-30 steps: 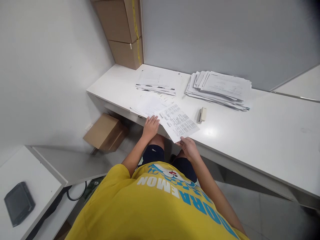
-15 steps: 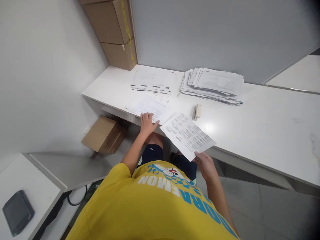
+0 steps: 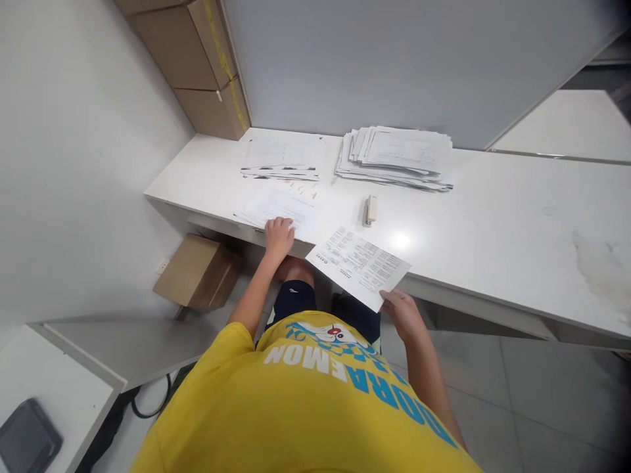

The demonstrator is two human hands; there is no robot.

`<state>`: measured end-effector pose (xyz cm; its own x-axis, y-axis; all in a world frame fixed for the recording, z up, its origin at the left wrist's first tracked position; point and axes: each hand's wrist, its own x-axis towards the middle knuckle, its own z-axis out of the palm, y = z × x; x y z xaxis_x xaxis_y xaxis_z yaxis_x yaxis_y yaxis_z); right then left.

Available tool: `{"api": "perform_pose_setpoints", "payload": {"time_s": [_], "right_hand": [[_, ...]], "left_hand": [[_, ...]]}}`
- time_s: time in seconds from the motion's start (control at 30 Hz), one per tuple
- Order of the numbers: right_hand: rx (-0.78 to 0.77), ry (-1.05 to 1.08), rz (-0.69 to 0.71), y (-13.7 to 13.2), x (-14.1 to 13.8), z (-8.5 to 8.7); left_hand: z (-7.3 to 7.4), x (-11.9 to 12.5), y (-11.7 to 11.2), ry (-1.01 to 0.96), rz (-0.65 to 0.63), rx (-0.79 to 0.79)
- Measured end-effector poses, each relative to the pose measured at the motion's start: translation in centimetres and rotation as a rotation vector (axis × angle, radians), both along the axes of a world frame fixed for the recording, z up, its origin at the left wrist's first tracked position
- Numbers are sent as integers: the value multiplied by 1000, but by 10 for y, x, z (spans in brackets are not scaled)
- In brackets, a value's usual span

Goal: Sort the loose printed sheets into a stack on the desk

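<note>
My right hand (image 3: 400, 311) pinches the near right corner of a printed sheet of paper (image 3: 362, 263), which is covered in rows of small text. That sheet slants over the desk's front edge, its far part above the desktop. Farther left, my left hand (image 3: 279, 238) rests on loose printed papers (image 3: 290, 205) at the front edge, fingers laid on them and slightly bent. A small cream stapler (image 3: 371, 210) lies on the desk just beyond the held sheet.
On the white desk (image 3: 493, 230) stand a thick pile of papers (image 3: 399, 161) and a lower pile (image 3: 279, 154). Cardboard boxes (image 3: 197, 59) are stacked in the back corner. Another box (image 3: 190, 269) sits underneath. A dark handheld device (image 3: 29, 433) lies on the side table.
My left hand's thumb has drawn in toward its fingers on the loose papers. The right hand still holds the sheet, now slightly flatter. The whole view has shifted somewhat.
</note>
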<state>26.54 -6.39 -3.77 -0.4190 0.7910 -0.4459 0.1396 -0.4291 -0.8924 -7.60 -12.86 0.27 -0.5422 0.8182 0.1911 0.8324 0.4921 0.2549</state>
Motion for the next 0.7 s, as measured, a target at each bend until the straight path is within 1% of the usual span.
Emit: {"api": "perform_pose_setpoints", "payload": {"time_s": [0.1,0.2,0.3,0.43,0.6,0.7], "right_hand": [[-86,6,-19,1,-4,2],[-126,17,-35,0,-6,1],[-153,29,-42,0,-7,1],[-162,22,-62,0,-6,5],[-141,18,-59,2,-7,11],[-130,29,-48,3,-10,8]], "left_hand": [[0,5,-1,40,-29,-68],[1,7,-4,21,-47,-151],[2,9,-6,17,-130,-190],[1,14,-7,56,-244,-143],[5,29,-4,58,-354,5],[8,52,-3,63,-526,24]]}}
